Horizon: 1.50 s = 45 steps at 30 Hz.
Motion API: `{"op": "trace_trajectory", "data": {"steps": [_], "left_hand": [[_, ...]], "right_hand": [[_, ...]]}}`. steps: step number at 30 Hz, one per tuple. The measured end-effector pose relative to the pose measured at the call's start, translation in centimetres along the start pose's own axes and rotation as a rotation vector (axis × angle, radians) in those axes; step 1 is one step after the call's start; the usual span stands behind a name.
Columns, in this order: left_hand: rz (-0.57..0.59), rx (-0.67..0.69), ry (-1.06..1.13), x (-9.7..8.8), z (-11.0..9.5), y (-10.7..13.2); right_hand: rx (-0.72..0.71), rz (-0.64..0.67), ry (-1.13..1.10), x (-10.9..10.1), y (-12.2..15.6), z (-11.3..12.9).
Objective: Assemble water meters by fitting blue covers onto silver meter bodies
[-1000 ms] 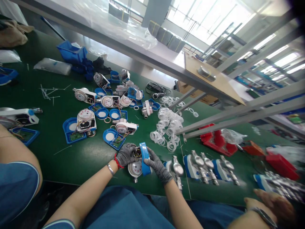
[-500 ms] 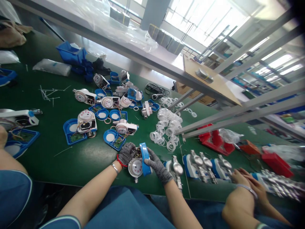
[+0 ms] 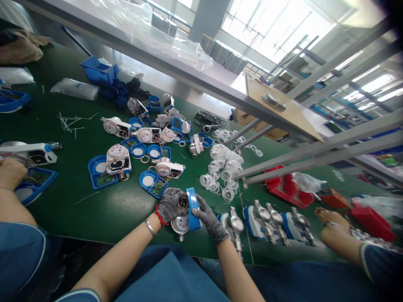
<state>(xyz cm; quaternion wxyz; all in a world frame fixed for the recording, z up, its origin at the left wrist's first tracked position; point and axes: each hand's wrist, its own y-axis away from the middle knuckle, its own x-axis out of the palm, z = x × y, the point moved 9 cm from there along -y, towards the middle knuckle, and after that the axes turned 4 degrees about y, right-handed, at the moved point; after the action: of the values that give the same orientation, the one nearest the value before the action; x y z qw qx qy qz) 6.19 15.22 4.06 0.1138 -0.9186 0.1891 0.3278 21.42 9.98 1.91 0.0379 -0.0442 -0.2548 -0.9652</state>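
Both hands work close together in front of the person's body, over the near edge of the green worktop (image 3: 135, 226), with the meter (image 3: 181, 225) between them. The left forearm (image 3: 121, 253) slants up and inward from the lower left, a red cord (image 3: 160, 215) and a silver bangle (image 3: 150, 227) at its wrist. The left hand (image 3: 171, 205), in a grey knit glove, lies back upward with its fingers bent over the wire-filled upper part of the meter; whether it pinches the wires or grips the housing cannot be told, as the fingertips are hidden. The right forearm (image 3: 237, 266) rises from the bottom edge and leans inward to the left. The right hand (image 3: 211, 220), gloved alike, pinches the blue cover (image 3: 193, 209), its thumb on the near face and its other fingers around the far side. The cover stands on edge, tilted slightly, just beside the meter's round dial; the meter's metal stub points toward the person. An opened meter (image 3: 154, 184) lies just beyond the left hand, clear plastic rings (image 3: 222, 167) spread beyond the right, and finished-looking metal-backed units (image 3: 264, 220) rest to the right of it.
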Motion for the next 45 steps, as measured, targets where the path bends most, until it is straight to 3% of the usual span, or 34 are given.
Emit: {"op": "trace_trajectory", "data": {"steps": [5, 12, 16, 18, 23, 30, 35, 39, 42, 45], "left_hand": [[-0.121, -0.066, -0.034, 0.5, 0.6, 0.0], [-0.120, 0.049, -0.065, 0.8, 1.1, 0.6], [-0.139, 0.066, -0.096, 1.6, 2.2, 1.3], [-0.160, 0.072, -0.109, 1.7, 2.4, 1.5], [-0.211, 0.104, -0.105, 1.3, 2.0, 1.9], [-0.338, 0.083, -0.068, 1.1, 3.1, 2.8], [-0.397, 0.073, -0.012, 1.2, 4.0, 3.4], [-0.416, 0.004, 0.053, 1.1, 4.4, 3.9], [-0.459, -0.128, 0.124, 0.7, 5.4, 4.4], [-0.487, -0.317, 0.417, 1.1, 7.4, 5.1]], "right_hand": [[-0.023, 0.000, 0.014, 0.1, 0.2, 0.7], [-0.004, 0.013, 0.020, 0.0, 0.1, 0.3], [-0.025, -0.059, 0.119, -0.6, -0.4, -0.6], [-0.022, -0.146, 0.212, -1.1, -0.4, -1.0], [0.141, -0.335, 0.634, -1.0, 0.7, -1.4], [0.131, -0.364, 1.148, 3.3, 2.1, 1.5], [0.166, -0.383, 1.345, 4.4, 2.1, 1.3], [0.159, -0.380, 1.366, 4.3, 2.0, 0.8], [0.156, -0.381, 1.377, 4.4, 2.1, 0.8], [0.189, -0.376, 1.376, 4.6, 2.2, 0.8]]}}
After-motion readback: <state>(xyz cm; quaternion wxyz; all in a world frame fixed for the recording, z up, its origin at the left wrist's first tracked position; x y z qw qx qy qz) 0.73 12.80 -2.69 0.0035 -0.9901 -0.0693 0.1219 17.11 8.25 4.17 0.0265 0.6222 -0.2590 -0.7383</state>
